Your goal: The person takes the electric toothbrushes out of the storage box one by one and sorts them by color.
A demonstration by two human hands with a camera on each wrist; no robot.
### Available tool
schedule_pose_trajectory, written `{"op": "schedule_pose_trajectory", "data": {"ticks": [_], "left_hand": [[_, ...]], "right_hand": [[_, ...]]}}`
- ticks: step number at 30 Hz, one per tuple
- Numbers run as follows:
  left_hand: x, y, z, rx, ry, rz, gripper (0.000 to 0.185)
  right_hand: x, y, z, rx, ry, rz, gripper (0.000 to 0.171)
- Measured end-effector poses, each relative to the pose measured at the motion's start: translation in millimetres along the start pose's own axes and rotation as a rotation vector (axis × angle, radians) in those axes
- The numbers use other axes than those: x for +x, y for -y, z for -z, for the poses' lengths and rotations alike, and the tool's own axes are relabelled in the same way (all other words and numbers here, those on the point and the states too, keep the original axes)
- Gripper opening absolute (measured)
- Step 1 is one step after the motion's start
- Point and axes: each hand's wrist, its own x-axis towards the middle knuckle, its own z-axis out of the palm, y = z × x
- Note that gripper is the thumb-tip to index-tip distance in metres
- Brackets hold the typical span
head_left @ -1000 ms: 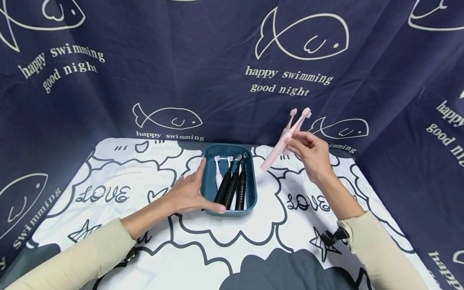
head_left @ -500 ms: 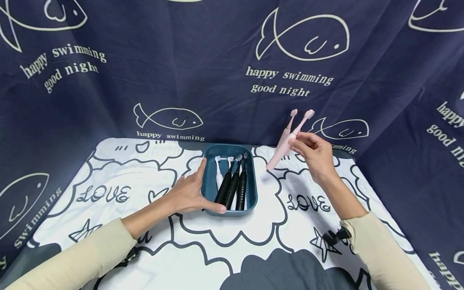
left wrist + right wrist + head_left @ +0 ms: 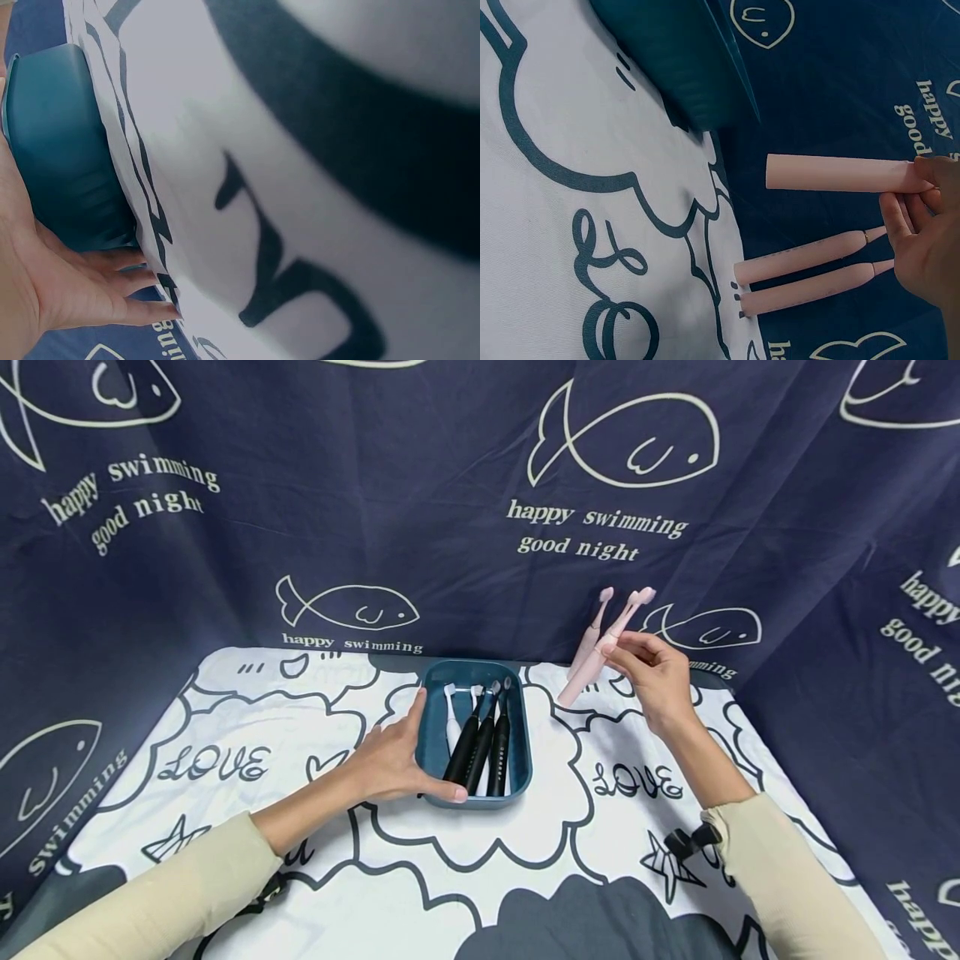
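Note:
A pink electric toothbrush (image 3: 579,682) is pinched in my right hand (image 3: 656,677), tilted with its brush head up and right. It hangs above the cloth; in the right wrist view its handle (image 3: 825,173) stays apart from two other pink toothbrushes (image 3: 802,258) standing on their bases. My left hand (image 3: 392,762) lies with spread fingers along the left wall of a teal bin (image 3: 487,804), its thumb across the near left corner of the rim. Three black electric toothbrushes (image 3: 482,750) lean inside the bin, with white toothbrushes (image 3: 453,728) beside and partly hidden under them.
A white cloth (image 3: 330,910) with dark cloud outlines and lettering covers the table. Behind it, and at both sides, hangs a navy curtain (image 3: 465,510) printed with fish. The standing pink toothbrushes are close to the back edge, right of the bin.
My right hand has shifted slightly right with the pink toothbrush, whose base has moved right and a little up in view. The left hand and the bin have stayed put.

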Motion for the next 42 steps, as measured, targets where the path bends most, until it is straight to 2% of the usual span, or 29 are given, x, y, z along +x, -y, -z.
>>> {"op": "schedule_pose_trajectory", "data": {"ticks": [23,35,42], "left_hand": [[1.9,-0.2,0.3,0.003,-0.004,0.000,0.174],[-0.1,-0.2,0.1,0.004,0.002,0.007,0.174],[-0.2,-0.6,-0.1,0.004,0.001,-0.001,0.174]], "right_hand": [[14.3,-18.7,7.6,-0.055,-0.086,0.009,0.018],[20.9,-36.5,13.0,-0.220,-0.104,-0.007,0.036],[22.1,-41.5,12.7,-0.306,-0.120,0.013,0.038]]}}
